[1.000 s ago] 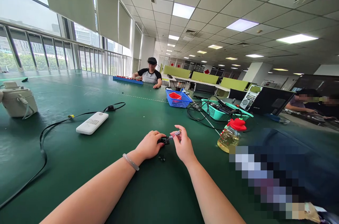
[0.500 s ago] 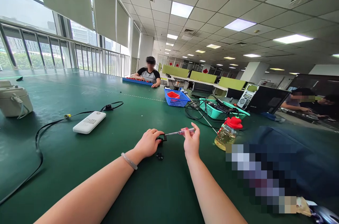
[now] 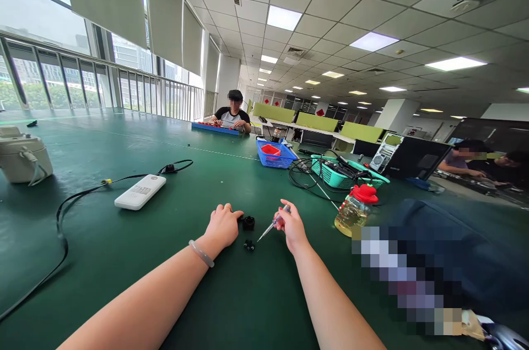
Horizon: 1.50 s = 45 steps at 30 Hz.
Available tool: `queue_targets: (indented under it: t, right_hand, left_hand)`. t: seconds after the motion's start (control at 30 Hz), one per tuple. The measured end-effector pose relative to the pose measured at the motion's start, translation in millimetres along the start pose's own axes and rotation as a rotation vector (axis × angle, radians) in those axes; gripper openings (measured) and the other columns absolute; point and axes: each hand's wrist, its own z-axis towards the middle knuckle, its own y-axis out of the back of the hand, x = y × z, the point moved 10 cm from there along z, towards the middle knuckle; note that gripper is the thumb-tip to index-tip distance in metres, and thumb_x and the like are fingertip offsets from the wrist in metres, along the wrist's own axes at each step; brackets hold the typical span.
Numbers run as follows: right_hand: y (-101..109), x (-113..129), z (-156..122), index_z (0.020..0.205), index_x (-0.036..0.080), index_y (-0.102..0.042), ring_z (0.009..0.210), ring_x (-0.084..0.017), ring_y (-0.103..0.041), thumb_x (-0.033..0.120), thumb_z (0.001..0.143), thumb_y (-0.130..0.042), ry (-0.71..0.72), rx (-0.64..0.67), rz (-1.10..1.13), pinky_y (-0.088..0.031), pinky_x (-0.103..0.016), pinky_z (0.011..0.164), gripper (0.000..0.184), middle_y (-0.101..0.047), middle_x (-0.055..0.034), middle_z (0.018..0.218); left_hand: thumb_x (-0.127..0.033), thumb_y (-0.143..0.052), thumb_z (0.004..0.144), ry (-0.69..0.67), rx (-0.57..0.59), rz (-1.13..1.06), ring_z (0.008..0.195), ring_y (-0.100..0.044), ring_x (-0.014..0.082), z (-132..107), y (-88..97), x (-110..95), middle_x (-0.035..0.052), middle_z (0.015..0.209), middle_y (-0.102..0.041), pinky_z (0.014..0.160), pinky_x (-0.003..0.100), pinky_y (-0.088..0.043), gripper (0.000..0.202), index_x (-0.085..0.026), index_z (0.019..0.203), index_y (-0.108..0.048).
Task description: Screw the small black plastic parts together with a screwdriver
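Observation:
My right hand (image 3: 293,229) grips a thin screwdriver (image 3: 268,230) with a clear handle. Its tip points down and left, close to a few small dark pieces (image 3: 249,245) on the green table. My left hand (image 3: 223,225) rests on the table, fingers loosely spread. Its thumb side reaches to a small black part (image 3: 248,222) lying just right of it; whether they touch I cannot tell. The exact kind of the black part is too small to make out.
A white power bank (image 3: 140,192) and a black cable (image 3: 78,194) lie to the left. At right stand a red-lidded bottle (image 3: 356,211), a teal basket (image 3: 330,173) and a blue basket (image 3: 273,159). A person (image 3: 233,113) sits across the table.
The black part now lies on the table, released from my left hand's fingers, which have drawn slightly left. The screwdriver has left it and swung tip-down toward the small pieces.

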Motion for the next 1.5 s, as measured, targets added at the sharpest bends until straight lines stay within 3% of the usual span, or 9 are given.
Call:
queue_targets:
  t: [0.2, 0.3, 0.43, 0.53, 0.63, 0.87, 1.13, 1.37, 1.5]
  right_hand:
    - [-14, -4, -4, 0.112, 0.019, -0.049, 0.042, -0.009, -0.044, 0.042, 0.071, -0.066, -0.024, 0.114, -0.068, -0.037, -0.026, 0.049, 0.050, -0.058, 0.0076, 0.057]
    - [-15, -6, -4, 0.111, 0.019, -0.049, 0.041, -0.009, -0.045, 0.044, 0.070, -0.067, -0.031, 0.123, -0.078, -0.038, -0.025, 0.049, 0.051, -0.057, 0.0079, 0.055]
    - [-18, -9, -4, 0.107, 0.019, -0.052, 0.040, -0.009, -0.044, 0.046, 0.069, -0.068, -0.047, 0.152, -0.119, -0.035, -0.024, 0.045, 0.050, -0.055, 0.0086, 0.053]
    - [-21, -12, -4, 0.108, 0.019, -0.052, 0.040, -0.009, -0.044, 0.048, 0.068, -0.070, -0.043, 0.180, -0.162, -0.035, -0.023, 0.045, 0.053, -0.055, 0.0090, 0.053]
    - [-22, -13, -3, 0.108, 0.019, -0.053, 0.040, -0.008, -0.044, 0.051, 0.066, -0.072, -0.022, 0.190, -0.186, -0.036, -0.023, 0.045, 0.056, -0.055, 0.0093, 0.055]
    - [-16, -17, 1, 0.106, 0.018, -0.054, 0.040, -0.008, -0.045, 0.052, 0.064, -0.075, -0.032, 0.185, -0.182, -0.035, -0.022, 0.044, 0.058, -0.054, 0.0093, 0.054]
    - [-3, -18, 4, 0.104, 0.020, -0.057, 0.042, -0.007, -0.042, 0.051, 0.061, -0.080, -0.064, 0.158, -0.003, -0.044, -0.027, 0.051, 0.058, -0.050, 0.0100, 0.055]
    - [4, -18, 6, 0.099, 0.023, -0.059, 0.043, -0.008, -0.042, 0.049, 0.058, -0.081, -0.080, 0.099, 0.091, -0.044, -0.026, 0.051, 0.053, -0.049, 0.0088, 0.056]
    - [2, -18, 6, 0.098, 0.023, -0.060, 0.043, -0.007, -0.041, 0.046, 0.057, -0.082, -0.084, 0.107, 0.117, -0.046, -0.027, 0.052, 0.052, -0.050, 0.0087, 0.056]
  left_hand:
    - [-0.023, -0.041, 0.086, 0.015, -0.018, -0.004, 0.105, -0.053, 0.0325, -3, 6.0, -4, 0.0172, 0.110, -0.061, 0.091, 0.050, -0.041, 0.035, -0.020, 0.107, -0.070]
    - [-0.027, -0.033, 0.093, -0.007, -0.028, -0.035, 0.109, -0.055, 0.0299, -2, 10.4, -8, 0.0162, 0.113, -0.063, 0.096, 0.047, -0.041, 0.039, -0.017, 0.106, -0.068]
    - [-0.039, -0.028, 0.098, -0.163, -0.007, -0.171, 0.126, -0.048, 0.0209, -4, 10.5, -28, 0.0076, 0.132, -0.058, 0.109, 0.037, -0.034, 0.044, -0.022, 0.129, -0.054]
    - [-0.043, -0.033, 0.097, -0.293, 0.065, -0.242, 0.133, -0.041, 0.0230, -11, 2.7, -43, 0.0056, 0.141, -0.051, 0.113, 0.042, -0.029, 0.044, -0.027, 0.133, -0.051]
    - [-0.045, -0.035, 0.096, -0.355, 0.104, -0.225, 0.129, -0.043, 0.0255, -18, -0.7, -53, 0.0053, 0.139, -0.051, 0.111, 0.047, -0.031, 0.040, -0.030, 0.126, -0.057]
    - [-0.053, -0.039, 0.092, -0.289, 0.155, -0.145, 0.115, -0.050, 0.0287, -36, 13.5, -66, 0.0099, 0.123, -0.055, 0.094, 0.047, -0.045, 0.040, -0.025, 0.107, -0.064]
    - [-0.065, -0.057, 0.078, -0.362, 0.218, -0.060, 0.131, -0.036, 0.0369, -50, 4.5, -75, 0.0139, 0.142, -0.042, 0.102, 0.059, -0.036, 0.059, -0.029, 0.126, -0.054]
    - [-0.046, -0.062, 0.082, -0.302, 0.147, -0.104, 0.116, -0.049, 0.0288, -43, 6.3, -70, 0.0081, 0.123, -0.053, 0.097, 0.046, -0.044, 0.028, -0.024, 0.100, -0.061]
    - [-0.044, -0.059, 0.084, -0.284, 0.087, -0.093, 0.111, -0.051, 0.0268, -48, 10.6, -61, 0.0075, 0.118, -0.054, 0.094, 0.043, -0.046, 0.024, -0.023, 0.095, -0.060]
